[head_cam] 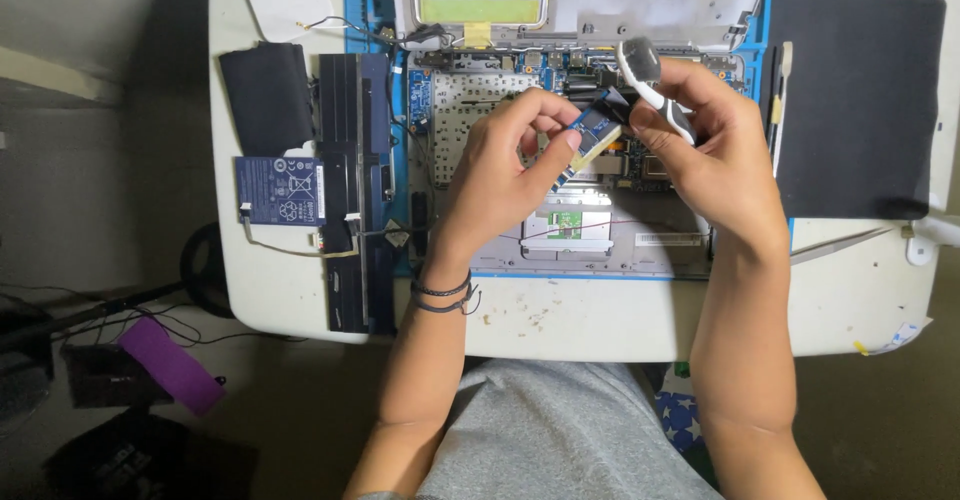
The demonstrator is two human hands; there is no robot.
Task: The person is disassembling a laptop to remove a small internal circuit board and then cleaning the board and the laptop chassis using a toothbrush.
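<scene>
An opened laptop chassis (590, 245) with bare circuit boards lies on a blue mat on the white table. Above it, my left hand (505, 175) pinches a small blue circuit card (597, 132) at its lower edge. My right hand (705, 150) touches the card's upper right end and also grips a screwdriver with a white and grey handle (650, 80), the handle pointing up and away from me. Both hands hover over the middle of the chassis. Two dark bands circle my left wrist.
A long black keyboard part (350, 190) and a black battery pack (267, 95) lie left of the laptop, with a blue labelled module (280, 190) below. A black pad (860, 100) sits at the right, a thin tool (780, 110) beside it. The table's front edge is near my lap.
</scene>
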